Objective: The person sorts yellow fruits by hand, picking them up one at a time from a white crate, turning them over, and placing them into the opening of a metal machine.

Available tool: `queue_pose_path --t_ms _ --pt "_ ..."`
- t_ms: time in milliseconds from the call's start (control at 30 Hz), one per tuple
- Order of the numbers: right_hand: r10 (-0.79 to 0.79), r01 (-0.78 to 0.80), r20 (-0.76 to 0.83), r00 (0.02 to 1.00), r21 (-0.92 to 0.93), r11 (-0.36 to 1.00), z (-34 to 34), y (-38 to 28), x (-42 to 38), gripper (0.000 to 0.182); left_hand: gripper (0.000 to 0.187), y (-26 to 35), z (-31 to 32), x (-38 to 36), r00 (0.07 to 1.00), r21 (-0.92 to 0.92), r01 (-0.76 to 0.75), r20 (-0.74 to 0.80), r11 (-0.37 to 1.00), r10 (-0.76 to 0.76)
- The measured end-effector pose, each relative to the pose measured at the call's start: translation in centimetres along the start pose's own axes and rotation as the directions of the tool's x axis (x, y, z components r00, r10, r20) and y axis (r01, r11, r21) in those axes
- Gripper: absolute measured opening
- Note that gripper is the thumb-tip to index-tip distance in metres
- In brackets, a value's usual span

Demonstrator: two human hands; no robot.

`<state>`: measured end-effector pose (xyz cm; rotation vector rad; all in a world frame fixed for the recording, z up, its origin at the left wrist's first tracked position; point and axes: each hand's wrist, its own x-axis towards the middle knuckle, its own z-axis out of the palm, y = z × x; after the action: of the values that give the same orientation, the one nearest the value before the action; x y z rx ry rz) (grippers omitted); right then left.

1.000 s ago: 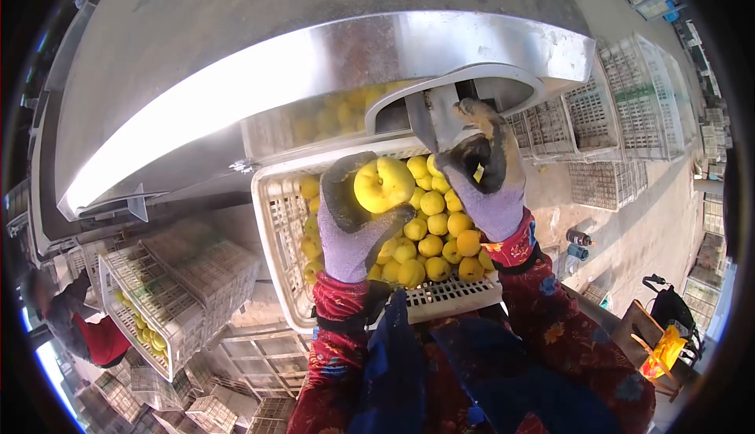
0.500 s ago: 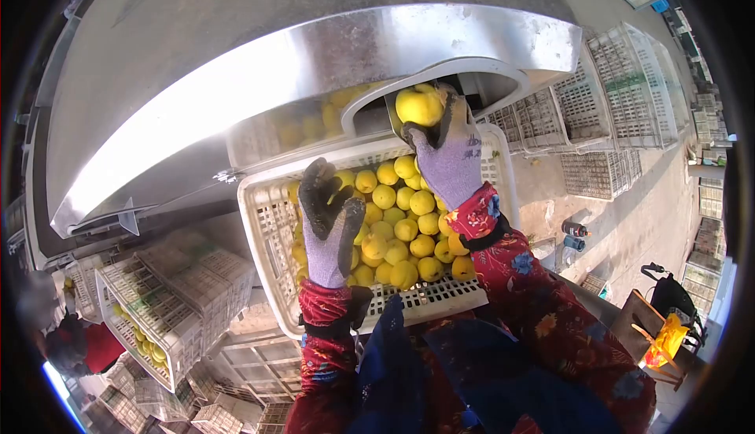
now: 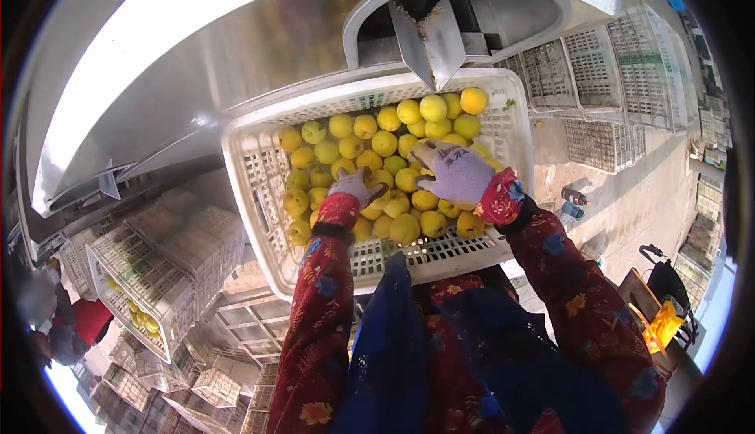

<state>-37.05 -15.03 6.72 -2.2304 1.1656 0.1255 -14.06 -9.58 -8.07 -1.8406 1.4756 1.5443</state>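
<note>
A white slotted plastic crate (image 3: 259, 257) in front of me holds many round yellow fruits (image 3: 384, 143) that look like peaches. My left hand (image 3: 355, 188), in a lilac glove with dark coated fingers, reaches down onto the fruits near the crate's middle. Its fingers are apart over them, and the fingertips are partly hidden. To its right, my right hand (image 3: 458, 174) in a matching glove lies palm down on the heap. Its thumb and forefinger are spread, touching fruits; its other fingers are hidden. Above the crate's far rim, a V-shaped metal piece (image 3: 431, 40) juts from an opening in a steel machine.
The machine's shiny metal housing (image 3: 267, 48) borders the crate's far side. Stacked crates (image 3: 578, 68) stand at the right, more crates (image 3: 169, 261) at the left, one holding yellow fruit. A person in red (image 3: 90, 320) is at far left. Bottles (image 3: 574, 198) are on the floor.
My right hand has come down from the machine opening, where it held a yellow fruit, into the crate. My left hand has lowered and turned palm down onto the fruits. The view has shifted.
</note>
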Motion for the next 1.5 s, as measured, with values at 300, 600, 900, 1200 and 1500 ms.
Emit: queue_pose_path --t_ms 300,600,900,1200,1500 --pt "0.133 0.119 0.621 0.772 -0.347 0.930 10.6 1.9 7.9 0.056 0.093 0.8 -1.3 -2.3 0.992 0.249 -0.119 -0.005 0.961 0.124" --pt "0.090 -0.170 0.170 0.981 0.985 -0.013 -3.0 -1.6 -1.7 0.068 0.068 -0.3 -3.3 -12.8 0.858 -0.806 -0.510 -0.454 0.298 0.240" --pt "0.189 0.233 -0.232 0.954 0.972 0.017 -5.1 -7.0 -7.1 0.075 0.076 6.6 -3.4 -17.1 0.631 -0.582 -0.768 -0.759 0.267 0.160" --pt "0.226 0.160 -0.762 0.607 0.396 0.904 -7.4 -5.5 -2.0 0.075 0.079 8.5 -5.4 -18.3 0.579 -0.520 -0.795 -0.805 0.313 0.134" --pt "0.273 0.040 -0.785 0.557 0.354 0.934 -11.7 -1.4 6.6 0.065 0.075 10.2 -8.4 -19.0 0.539 -0.504 -0.842 -0.790 0.191 0.292"
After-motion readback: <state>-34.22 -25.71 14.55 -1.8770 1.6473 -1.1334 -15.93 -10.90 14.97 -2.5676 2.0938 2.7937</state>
